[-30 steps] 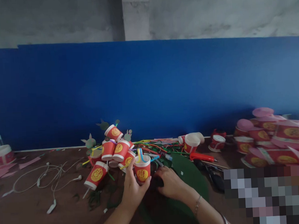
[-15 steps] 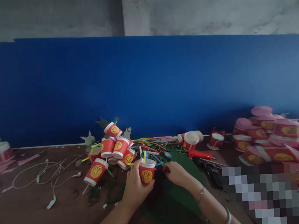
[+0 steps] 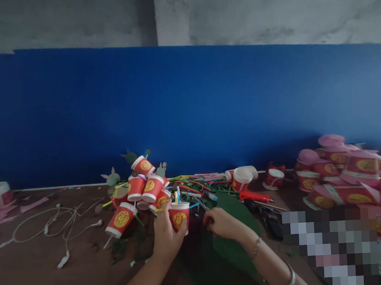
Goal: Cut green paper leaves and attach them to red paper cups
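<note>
My left hand point(image 3: 168, 233) is wrapped round a red paper cup point(image 3: 180, 215) with a yellow emblem, held upright. Coloured straws point(image 3: 177, 197) stick up out of it, and a blue straw point(image 3: 194, 206) juts from its right side. To the right, apart from the cup, my right hand point(image 3: 222, 221) has its fingers curled and pinched together over the dark green round sheet point(image 3: 237, 246). What those fingers hold, if anything, is hidden. A thin grey stick-like thing point(image 3: 200, 202) ends close to them.
Left of the cup stands a pile of red cups point(image 3: 136, 188) with grey rabbit-head cutouts point(image 3: 112, 177). White earphones point(image 3: 63, 259) lie at left. Behind are loose straws point(image 3: 195, 182), a white-lined cup point(image 3: 242, 180) and a red glue gun point(image 3: 254, 196). Pink-topped cups point(image 3: 360, 163) fill the right.
My left hand has moved slightly left with the cup, turning it a little. My right hand has shifted slightly, its fingers still curled.
</note>
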The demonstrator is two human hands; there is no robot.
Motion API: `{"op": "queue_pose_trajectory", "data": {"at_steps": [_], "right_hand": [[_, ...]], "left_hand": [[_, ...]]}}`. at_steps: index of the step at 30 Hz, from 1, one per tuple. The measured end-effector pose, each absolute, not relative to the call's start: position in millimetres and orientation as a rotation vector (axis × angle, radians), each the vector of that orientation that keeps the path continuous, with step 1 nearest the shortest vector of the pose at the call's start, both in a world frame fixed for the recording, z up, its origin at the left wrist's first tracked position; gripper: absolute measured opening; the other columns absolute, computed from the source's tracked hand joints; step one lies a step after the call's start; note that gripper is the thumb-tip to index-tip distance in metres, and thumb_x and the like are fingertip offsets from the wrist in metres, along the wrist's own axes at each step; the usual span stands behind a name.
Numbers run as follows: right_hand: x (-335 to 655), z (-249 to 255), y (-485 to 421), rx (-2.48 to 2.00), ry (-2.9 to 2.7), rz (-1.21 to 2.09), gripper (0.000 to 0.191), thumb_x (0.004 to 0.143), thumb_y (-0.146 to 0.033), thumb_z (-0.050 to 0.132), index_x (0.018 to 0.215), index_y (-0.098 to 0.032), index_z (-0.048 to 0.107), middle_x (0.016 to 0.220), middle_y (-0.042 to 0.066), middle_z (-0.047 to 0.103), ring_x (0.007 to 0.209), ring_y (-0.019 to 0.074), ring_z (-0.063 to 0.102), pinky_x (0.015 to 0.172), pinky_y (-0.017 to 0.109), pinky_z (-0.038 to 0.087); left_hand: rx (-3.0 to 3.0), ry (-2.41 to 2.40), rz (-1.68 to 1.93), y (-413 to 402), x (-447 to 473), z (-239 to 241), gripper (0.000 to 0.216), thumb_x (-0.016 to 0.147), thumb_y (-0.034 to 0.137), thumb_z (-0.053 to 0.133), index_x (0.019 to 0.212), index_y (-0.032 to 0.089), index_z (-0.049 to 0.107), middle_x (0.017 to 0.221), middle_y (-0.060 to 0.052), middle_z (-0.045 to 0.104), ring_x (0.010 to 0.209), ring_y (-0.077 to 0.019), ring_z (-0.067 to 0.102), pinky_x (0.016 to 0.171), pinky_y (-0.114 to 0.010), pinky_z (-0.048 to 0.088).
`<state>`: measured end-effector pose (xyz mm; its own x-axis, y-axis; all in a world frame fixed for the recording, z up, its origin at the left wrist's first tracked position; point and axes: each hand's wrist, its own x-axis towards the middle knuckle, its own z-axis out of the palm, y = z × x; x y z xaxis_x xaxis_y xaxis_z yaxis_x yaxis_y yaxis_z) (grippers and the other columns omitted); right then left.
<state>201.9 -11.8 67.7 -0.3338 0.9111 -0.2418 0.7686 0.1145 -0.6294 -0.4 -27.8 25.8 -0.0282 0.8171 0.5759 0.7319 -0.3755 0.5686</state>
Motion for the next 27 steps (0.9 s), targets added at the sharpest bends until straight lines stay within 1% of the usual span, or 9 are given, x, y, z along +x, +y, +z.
{"op": "queue_pose_trajectory", "data": {"at_steps": [4,7,11,13,17,20,22,25,27], "right_hand": [[197,70,-14,-1.704,-2.348,0.687,0.031,0.061,-0.008,0.051,0.084,-0.017,0.07,0.072,0.004,0.069,0.065,0.0145,0.061,0.055,0.02,0.037],[194,67,-17,-1.677,-2.405,0.633,0.03,0.061,-0.011,0.055,0.087,-0.018,0.068,0.073,0.003,0.069,0.067,0.0158,0.059,0.054,0.021,0.034],[193,62,-18,-1.667,-2.398,0.652,0.024,0.062,-0.013,0.056,0.084,-0.016,0.066,0.072,0.003,0.068,0.064,0.0152,0.058,0.053,0.021,0.032],[192,60,-15,-1.666,-2.366,0.676,0.021,0.063,-0.014,0.057,0.082,-0.016,0.066,0.072,0.004,0.068,0.063,0.0149,0.057,0.053,0.021,0.033],[193,57,-10,-1.676,-2.282,0.64,0.014,0.066,-0.015,0.057,0.075,-0.015,0.067,0.072,0.005,0.068,0.065,0.0152,0.057,0.056,0.021,0.034],[193,56,-7,-1.674,-2.226,0.624,0.014,0.067,-0.013,0.054,0.074,-0.015,0.067,0.072,0.005,0.068,0.065,0.0151,0.058,0.056,0.021,0.035],[193,56,-6,-1.662,-2.176,0.631,0.016,0.066,-0.011,0.054,0.075,-0.015,0.066,0.071,0.005,0.068,0.064,0.0145,0.058,0.056,0.021,0.035],[193,56,-6,-1.633,-2.097,0.66,0.019,0.065,-0.009,0.054,0.077,-0.016,0.066,0.069,0.003,0.067,0.062,0.0137,0.058,0.054,0.02,0.036],[193,56,-5,-1.624,-2.082,0.686,0.021,0.064,-0.008,0.053,0.077,-0.015,0.067,0.068,0.003,0.068,0.061,0.0139,0.059,0.054,0.02,0.037]], "left_hand": [[2.156,1.694,1.42,-28,0,23,0.061,0.082,0.035,0.051,0.133,0.013,0.027,0.13,-0.02,0.044,0.125,-0.0312,0.039,0.097,-0.049,0.035],[2.188,1.704,1.43,-30,1,20,0.061,0.082,0.033,0.052,0.134,0.014,0.027,0.135,-0.02,0.038,0.128,-0.0323,0.033,0.099,-0.051,0.033],[2.207,1.754,1.423,-35,4,22,0.056,0.081,0.031,0.054,0.131,0.018,0.034,0.144,-0.018,0.02,0.132,-0.0359,0.024,0.099,-0.055,0.031],[2.226,1.719,1.379,-37,4,24,0.052,0.081,0.029,0.053,0.13,0.021,0.037,0.146,-0.016,0.015,0.132,-0.0351,0.024,0.099,-0.053,0.032],[2.248,1.606,1.292,-39,4,27,0.039,0.082,0.025,0.051,0.121,0.023,0.045,0.144,-0.014,0.019,0.123,-0.0284,0.041,0.094,-0.045,0.042],[2.23,1.639,1.307,-39,4,26,0.025,0.08,0.029,0.054,0.102,0.019,0.051,0.139,-0.016,0.027,0.122,-0.0307,0.042,0.09,-0.044,0.045],[2.213,1.663,1.343,-39,4,27,0.024,0.079,0.031,0.055,0.097,0.017,0.05,0.135,-0.019,0.031,0.119,-0.0314,0.045,0.087,-0.043,0.047],[2.229,1.683,1.359,-39,3,30,0.036,0.08,0.031,0.054,0.112,0.015,0.047,0.136,-0.02,0.03,0.114,-0.0293,0.05,0.088,-0.043,0.046],[2.307,1.676,1.308,-39,2,32,0.043,0.081,0.029,0.052,0.122,0.018,0.044,0.139,-0.018,0.028,0.117,-0.029,0.047,0.091,-0.043,0.044]]}}
